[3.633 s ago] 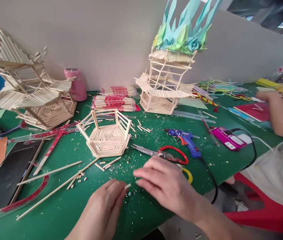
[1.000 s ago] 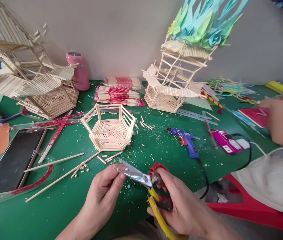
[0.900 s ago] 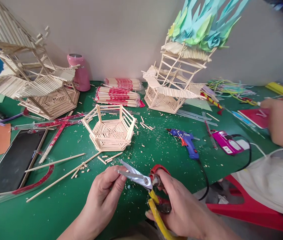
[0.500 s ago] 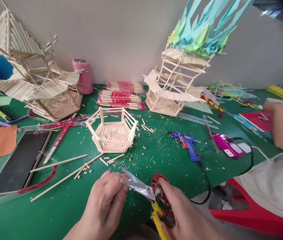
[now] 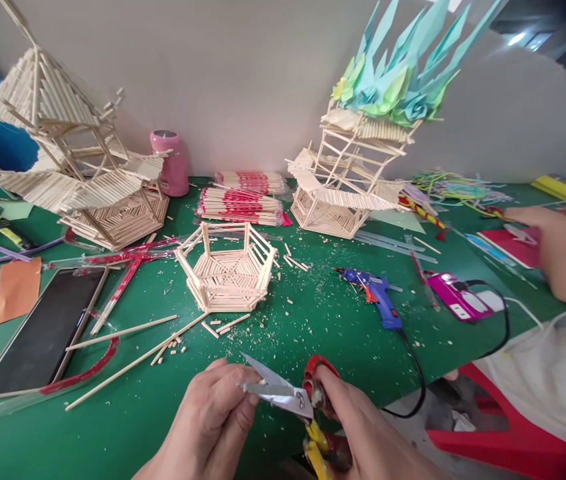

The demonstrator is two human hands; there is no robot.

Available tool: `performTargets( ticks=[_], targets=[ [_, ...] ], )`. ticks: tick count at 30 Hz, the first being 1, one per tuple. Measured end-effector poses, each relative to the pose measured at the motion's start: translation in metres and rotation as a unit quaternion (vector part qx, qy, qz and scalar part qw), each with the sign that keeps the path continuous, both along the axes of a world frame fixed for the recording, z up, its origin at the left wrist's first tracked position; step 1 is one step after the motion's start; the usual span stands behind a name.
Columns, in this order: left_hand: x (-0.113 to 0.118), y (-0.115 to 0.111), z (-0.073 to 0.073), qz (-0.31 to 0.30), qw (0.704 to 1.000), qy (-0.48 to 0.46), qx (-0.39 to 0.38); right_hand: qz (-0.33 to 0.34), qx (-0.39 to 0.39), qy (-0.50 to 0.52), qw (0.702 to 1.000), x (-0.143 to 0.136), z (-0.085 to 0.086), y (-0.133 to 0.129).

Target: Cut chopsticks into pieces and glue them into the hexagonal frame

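My right hand (image 5: 357, 420) grips the handles of a pair of scissors (image 5: 283, 397), whose parted blades point left. Close to the blades, my left hand (image 5: 213, 407) is closed in a pinch on a small wooden stick, of which only a pale end shows by the fingertips. Beyond my hands stands a six-sided stick frame (image 5: 227, 270) with a slatted floor and low rails. Loose wooden sticks (image 5: 133, 363) and short cut pieces lie to its front left.
A glue gun (image 5: 375, 293) with a black cord lies to the right. Two stick pavilions (image 5: 107, 193) (image 5: 347, 180) stand at the back, with bundled sticks (image 5: 243, 205) between them. A tablet (image 5: 43, 333) lies left. Another person's hand (image 5: 563, 247) works at far right.
The view has shifted slightly, so the table things sit a little lower. My hands and the scissors keep nearly the same pose; the other person's hand has moved left.
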State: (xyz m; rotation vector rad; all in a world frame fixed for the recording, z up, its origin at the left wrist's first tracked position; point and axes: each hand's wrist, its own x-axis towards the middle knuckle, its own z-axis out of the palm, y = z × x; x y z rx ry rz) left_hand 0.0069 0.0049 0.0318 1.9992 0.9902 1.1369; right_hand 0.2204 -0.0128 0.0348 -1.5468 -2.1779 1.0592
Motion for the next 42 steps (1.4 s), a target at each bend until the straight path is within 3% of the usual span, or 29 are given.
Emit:
performTargets(
  ticks=[6,12,14,17,21,28,32,34,37,42],
  targets=[
    [0.004,-0.005,-0.005,0.064,0.997,0.036,0.005,-0.017,-0.019,0.019,1.0,-0.003,0.001,-0.003],
    [0.007,0.001,-0.008,0.083,0.996,0.027,0.03,-0.036,0.0,-0.002,0.999,-0.007,0.003,0.0],
    [0.003,0.005,-0.005,0.041,0.999,0.0,-0.011,-0.024,-0.001,0.001,1.0,-0.006,0.004,0.004],
    [-0.004,0.009,0.001,-0.04,0.986,-0.063,-0.15,0.009,0.007,-0.004,1.0,-0.002,0.007,0.01],
    [-0.009,0.011,0.004,-0.07,0.952,-0.125,-0.27,0.047,0.029,-0.022,0.998,0.002,0.007,0.015],
    [0.002,0.004,-0.004,-0.021,0.968,-0.102,-0.23,0.033,-0.026,0.013,0.999,-0.007,0.007,0.016],
    [0.0,0.004,-0.005,0.048,0.946,-0.145,-0.286,-0.044,-0.04,0.049,0.997,-0.005,0.008,0.018],
    [-0.002,0.004,-0.005,0.049,0.932,-0.164,-0.32,-0.063,-0.063,0.056,0.994,-0.002,0.01,0.02],
    [-0.003,0.004,-0.006,0.047,0.919,-0.197,-0.338,-0.038,-0.076,0.006,0.996,0.0,0.014,0.021],
    [-0.003,0.002,-0.013,0.053,0.921,-0.22,-0.318,-0.014,-0.024,-0.072,0.997,-0.002,0.017,0.017]
  ],
)
